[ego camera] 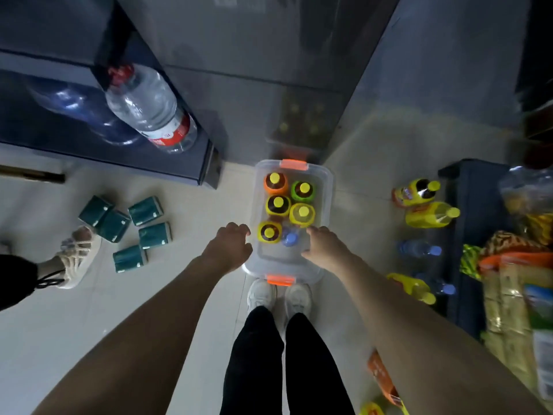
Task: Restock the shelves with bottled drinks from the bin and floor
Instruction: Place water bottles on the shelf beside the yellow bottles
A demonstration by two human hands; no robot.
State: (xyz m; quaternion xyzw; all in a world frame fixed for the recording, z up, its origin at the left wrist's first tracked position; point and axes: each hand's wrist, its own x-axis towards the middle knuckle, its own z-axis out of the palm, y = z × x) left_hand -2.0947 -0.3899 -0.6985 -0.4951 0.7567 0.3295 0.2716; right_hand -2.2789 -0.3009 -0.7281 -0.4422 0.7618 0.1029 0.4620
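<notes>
1. Clear bin [276, 260] sits on the floor just ahead of the feet; six bottles [278, 205] stand inside it, caps up, so each can be lifted by the neck
2. Left hand [232, 245] at the bin's left rim; fingers loosely curled, nothing held; likely there to steady the bin
3. Right hand [326, 248] over the near right corner; fingers relaxed, empty, tips near the blue-capped bottle [289, 237]; probably the first pick
4. More floor bottles [428, 215] at right; water bottle [149, 109] on the left shelf [89, 151]

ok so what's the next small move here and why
Probably close the right hand on the blue-capped bottle in the clear bin: that cap sits just by its thumb and fingertips, and both hands are empty, the left hand hovering by the bin's rim.
</notes>
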